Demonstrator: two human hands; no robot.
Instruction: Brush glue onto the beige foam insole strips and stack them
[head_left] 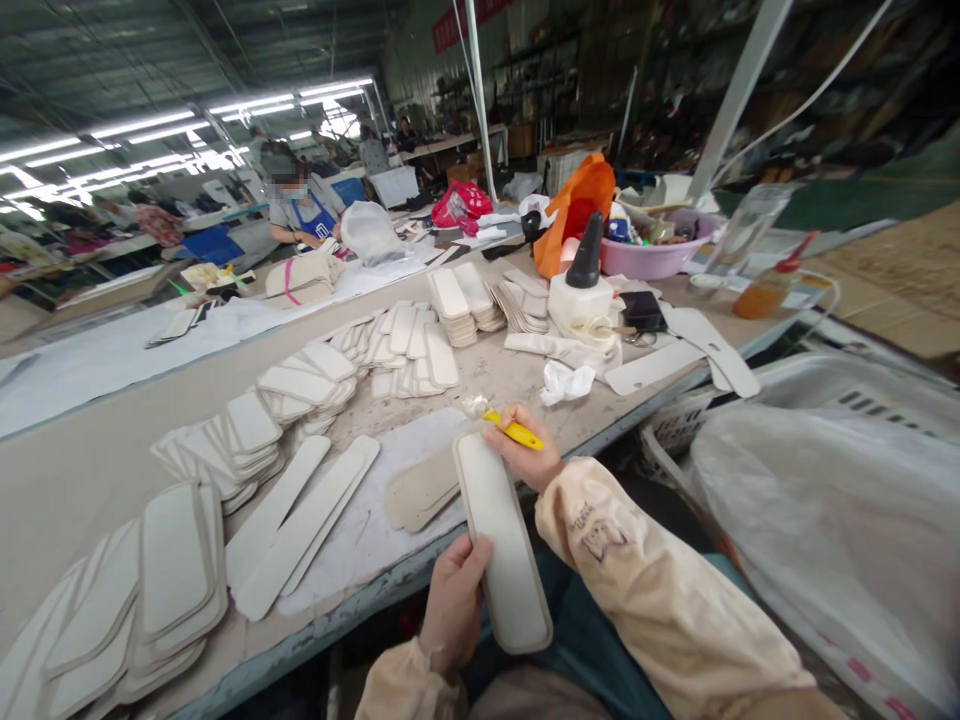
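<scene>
My left hand [454,600] grips the edge of a long pale panel [504,550] with rounded corners and a darker border, thumb on its face. The panel is tilted over the table's front edge. In my right hand [531,450] is a small brush [517,431] with a yellow handle, its whitish head pointing left above the table. The fingers of that hand are close to the panel's upper end, and I cannot tell whether they touch it. Beside the panel lie beige pieces [420,492] on a white sheet [337,545], along with several long pale strips [330,530].
Fanned stacks of pale panels [176,560] run along the table's left. Farther back stand a white bottle [581,300] with a black cap, an orange bag [577,215] and a purple basin [660,250]. A plastic-lined basket [825,480] is at right. Another person [304,205] works beyond.
</scene>
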